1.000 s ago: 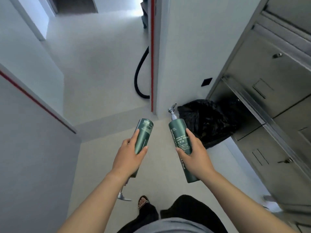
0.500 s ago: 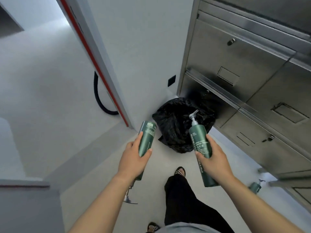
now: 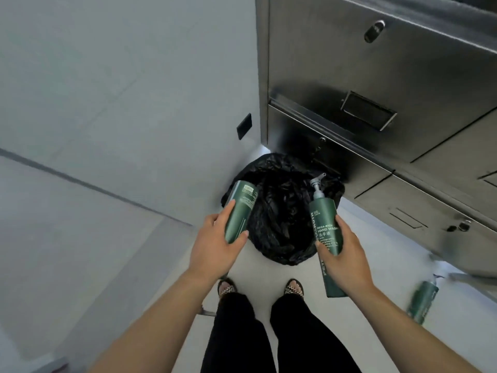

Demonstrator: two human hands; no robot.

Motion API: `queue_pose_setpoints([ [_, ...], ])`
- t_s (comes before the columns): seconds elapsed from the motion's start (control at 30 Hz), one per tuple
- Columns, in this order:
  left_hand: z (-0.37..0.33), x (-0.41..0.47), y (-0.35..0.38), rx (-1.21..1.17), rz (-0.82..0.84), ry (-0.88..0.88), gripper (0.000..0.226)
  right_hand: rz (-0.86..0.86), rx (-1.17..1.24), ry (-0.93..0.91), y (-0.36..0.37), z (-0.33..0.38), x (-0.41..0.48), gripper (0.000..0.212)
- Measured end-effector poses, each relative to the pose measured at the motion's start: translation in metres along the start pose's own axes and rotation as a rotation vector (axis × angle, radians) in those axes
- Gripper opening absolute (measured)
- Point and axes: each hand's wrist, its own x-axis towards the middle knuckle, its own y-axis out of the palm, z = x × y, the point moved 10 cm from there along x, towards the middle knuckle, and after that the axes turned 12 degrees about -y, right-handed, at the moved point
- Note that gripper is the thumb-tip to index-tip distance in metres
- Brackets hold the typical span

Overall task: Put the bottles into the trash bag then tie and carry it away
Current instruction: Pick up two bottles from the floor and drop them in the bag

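A black trash bag [image 3: 279,222] sits open on the floor in the corner between the wall and the steel cabinet. My left hand [image 3: 215,246] grips a dark green bottle [image 3: 240,208], base end pointing up, over the bag's left rim. My right hand [image 3: 343,254] grips a second green pump bottle [image 3: 324,222] labelled hand wash, its grey pump pointing over the bag's right side. A third green bottle [image 3: 422,301] lies on the floor at the right.
A stainless steel cabinet [image 3: 376,76] with drawers and latches fills the upper right. A pale wall [image 3: 134,90] with a small black plate [image 3: 244,126] rises at the left. My feet in sandals [image 3: 294,288] stand just before the bag.
I have stepped closer and turned right; the bag now lies directly under both bottles. Both hands keep hold of their bottles, now spread wider over the bag's rim.
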Motion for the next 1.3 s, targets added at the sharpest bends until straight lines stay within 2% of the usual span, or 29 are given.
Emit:
queue_pose_setpoints([
  [0.37,0.036,0.223,0.171,-0.001,0.167,0.109,0.072,-0.226,0.098,0.166,0.165,-0.141,0.116,0.073],
  [0.6,0.064,0.295,0.278,-0.136,0.250,0.082,0.072,-0.293,0.191,0.263,0.241,-0.247,0.161,0.074],
  [0.73,0.093,0.307,0.317,-0.240,0.302,-0.007,0.071,-0.251,0.180,0.289,0.272,-0.290,0.182,0.073],
  [0.9,0.111,0.312,0.335,-0.209,0.336,-0.076,0.071,-0.060,-0.019,0.241,0.283,-0.305,0.192,0.066],
  [1.13,0.094,0.300,0.342,-0.090,0.355,-0.043,0.074,-0.065,-0.060,0.163,0.246,-0.291,0.168,0.063],
  [1.3,0.065,0.282,0.359,0.103,0.377,0.107,0.075,-0.069,-0.055,0.117,0.225,-0.274,0.149,0.063],
])
